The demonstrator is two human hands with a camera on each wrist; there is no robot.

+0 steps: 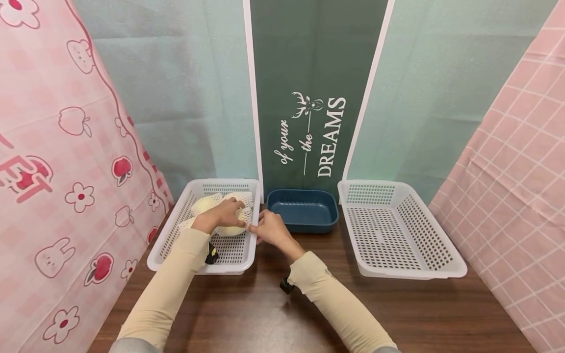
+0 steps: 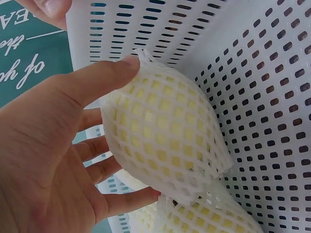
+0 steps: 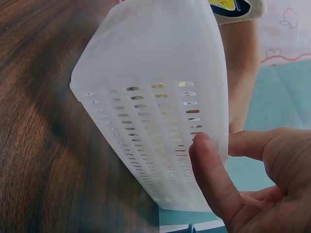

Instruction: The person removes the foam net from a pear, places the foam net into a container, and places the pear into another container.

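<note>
In the head view, a white perforated basket (image 1: pixel 161 242) on the left holds several pale yellow fruits in white foam nets. My left hand (image 1: pixel 224 214) reaches into it. The left wrist view shows that hand (image 2: pixel 63 145) gripping one netted fruit (image 2: pixel 163 126), thumb near the net's gathered end and fingers partly hidden behind it. Another netted fruit (image 2: pixel 209 221) lies just below. My right hand (image 1: pixel 272 229) is at the basket's right rim. Seen from the right wrist, this hand (image 3: pixel 262 189) pinches the rim, one fingertip against the basket's outer wall (image 3: pixel 155 63).
A dark blue rectangular tub (image 1: pixel 302 227) stands just right of the fruit basket. Farther right is a second white basket (image 1: pixel 441 267), with no fruit visible in it. Both stand on a dark wood table (image 1: pixel 247 314), with patterned cloths hanging behind and at both sides.
</note>
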